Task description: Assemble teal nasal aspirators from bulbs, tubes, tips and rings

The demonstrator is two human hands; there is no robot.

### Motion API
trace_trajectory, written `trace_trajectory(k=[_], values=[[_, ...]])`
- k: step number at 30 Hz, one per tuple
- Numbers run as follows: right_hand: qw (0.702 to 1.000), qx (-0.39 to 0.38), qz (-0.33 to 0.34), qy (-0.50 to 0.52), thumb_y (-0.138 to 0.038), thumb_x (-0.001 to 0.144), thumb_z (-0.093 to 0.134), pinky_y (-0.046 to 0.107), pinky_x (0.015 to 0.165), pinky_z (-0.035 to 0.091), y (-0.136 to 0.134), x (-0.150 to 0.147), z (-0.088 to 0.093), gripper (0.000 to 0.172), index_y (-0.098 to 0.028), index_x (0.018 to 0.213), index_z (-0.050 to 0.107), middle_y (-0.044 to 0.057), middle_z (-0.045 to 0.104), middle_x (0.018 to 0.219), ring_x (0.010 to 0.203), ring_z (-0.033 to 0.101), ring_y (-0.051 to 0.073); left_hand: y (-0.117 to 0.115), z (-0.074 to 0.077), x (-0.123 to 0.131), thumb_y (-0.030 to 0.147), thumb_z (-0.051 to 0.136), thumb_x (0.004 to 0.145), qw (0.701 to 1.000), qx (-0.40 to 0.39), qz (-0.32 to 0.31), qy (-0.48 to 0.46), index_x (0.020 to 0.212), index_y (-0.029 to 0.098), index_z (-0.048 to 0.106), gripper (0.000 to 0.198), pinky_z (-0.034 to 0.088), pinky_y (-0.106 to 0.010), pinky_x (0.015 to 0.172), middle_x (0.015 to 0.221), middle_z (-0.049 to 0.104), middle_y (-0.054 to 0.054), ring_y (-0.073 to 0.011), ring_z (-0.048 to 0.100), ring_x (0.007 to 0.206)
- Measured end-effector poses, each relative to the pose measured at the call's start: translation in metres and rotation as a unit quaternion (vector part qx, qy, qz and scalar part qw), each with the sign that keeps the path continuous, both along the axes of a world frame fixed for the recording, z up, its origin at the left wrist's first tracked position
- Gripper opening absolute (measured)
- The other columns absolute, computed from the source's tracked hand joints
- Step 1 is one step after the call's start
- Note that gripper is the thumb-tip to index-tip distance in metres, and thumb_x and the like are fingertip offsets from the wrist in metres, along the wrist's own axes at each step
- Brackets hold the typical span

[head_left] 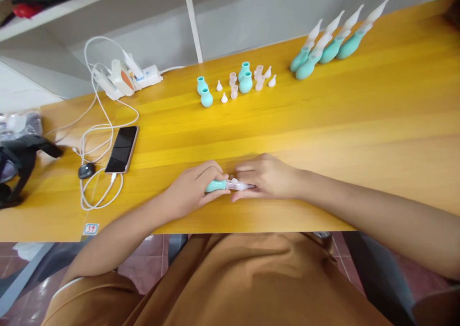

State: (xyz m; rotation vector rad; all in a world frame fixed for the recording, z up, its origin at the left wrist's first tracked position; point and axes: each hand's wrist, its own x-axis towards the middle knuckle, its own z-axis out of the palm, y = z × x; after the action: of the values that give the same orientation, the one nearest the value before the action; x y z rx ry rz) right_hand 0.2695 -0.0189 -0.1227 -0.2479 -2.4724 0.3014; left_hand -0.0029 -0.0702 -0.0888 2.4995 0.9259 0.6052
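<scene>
Over the yellow wooden table [172, 139], near its front edge, your left hand [194, 186] clamped a rounded teal rubbery bulb [216, 186]; your right hand [270, 176] pinched its tapered translucent plastic nozzle [240, 185], apparently for alignment.

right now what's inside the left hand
The left hand holds a teal bulb, with a clear piece showing beyond it; the bulb's palm-side end is covered and cannot be seen.

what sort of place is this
Perhaps a workstation in a workshop or training room: the long wood-look table bears a number label, small open teal bulbs stand in groups, and teal bulbs with long pale tips are gathered farther right.
</scene>
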Motion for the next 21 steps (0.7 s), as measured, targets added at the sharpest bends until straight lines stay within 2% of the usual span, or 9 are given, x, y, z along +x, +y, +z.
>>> trace_trajectory(k=[8, 15, 18, 21], values=[[1.0, 0.002, -0.001, -0.015, -0.059, 0.113, 0.062, 0.029, 0.062, 0.025, -0.001, 0.001, -0.001, 0.052, -0.016, 0.085, 0.069, 0.001, 0.061, 0.075, 0.063, 0.047, 0.011, 0.0, 0.001, 0.0, 0.045, 0.066, 0.112, 1.0, 0.001, -0.008, 0.006, 0.116, 0.022, 0.061, 0.024, 0.059, -0.032, 0.082, 0.113, 0.075, -0.007, -0.0205, 0.076, 0.097], [1.0, -0.004, 0.018, -0.007, -0.058, 0.115, 0.058, 0.028, 0.062, 0.027, -0.001, -0.003, 0.002, 0.053, -0.016, 0.085, 0.068, 0.003, 0.064, 0.077, 0.065, 0.051, 0.012, -0.002, 0.002, 0.003, 0.038, 0.065, 0.114, 0.999, 0.032, -0.033, 0.006, 0.115, 0.02, 0.064, 0.018, 0.06, -0.031, 0.083, 0.109, 0.076, -0.007, -0.0192, 0.076, 0.095], [0.997, -0.074, 0.009, 0.017, -0.06, 0.111, 0.066, 0.027, 0.061, 0.027, -0.003, -0.003, 0.01, 0.053, -0.017, 0.081, 0.063, 0.0, 0.058, 0.073, 0.062, 0.045, 0.011, -0.001, 0.002, 0.003, 0.039, 0.073, 0.11, 0.998, 0.038, -0.004, -0.048, 0.117, 0.022, 0.066, 0.02, 0.061, -0.03, 0.082, 0.108, 0.077, -0.006, -0.0186, 0.077, 0.095], [0.982, -0.178, 0.006, 0.065, -0.059, 0.112, 0.065, 0.026, 0.06, 0.027, -0.007, -0.003, 0.019, 0.056, -0.017, 0.076, 0.055, -0.002, 0.05, 0.071, 0.061, 0.041, 0.009, -0.003, 0.004, 0.003, 0.041, 0.079, 0.105, 0.989, 0.099, 0.031, -0.107, 0.125, 0.025, 0.068, 0.028, 0.062, -0.032, 0.084, 0.109, 0.079, -0.006, -0.0193, 0.078, 0.098]])
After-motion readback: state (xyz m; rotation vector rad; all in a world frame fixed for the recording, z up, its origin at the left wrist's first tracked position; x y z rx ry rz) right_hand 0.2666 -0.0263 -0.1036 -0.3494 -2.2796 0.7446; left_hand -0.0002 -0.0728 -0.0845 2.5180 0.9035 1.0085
